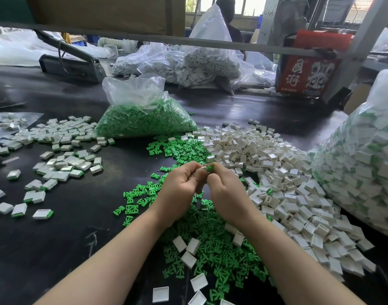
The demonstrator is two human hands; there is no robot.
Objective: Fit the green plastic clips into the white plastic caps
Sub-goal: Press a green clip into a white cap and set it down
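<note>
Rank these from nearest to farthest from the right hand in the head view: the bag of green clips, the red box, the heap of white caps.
From the right hand:
1. heap of white caps, just to its right.
2. bag of green clips, ahead, slightly left.
3. red box, far back right.

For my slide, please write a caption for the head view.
Both hands press a green clip into a white cap above loose piles.

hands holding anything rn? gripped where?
Yes. Both hands meet on one small assembly: left hand pinches a white cap at its near end, right hand pinches the green clip at its outer end. The exact finger contact is hidden.
</note>
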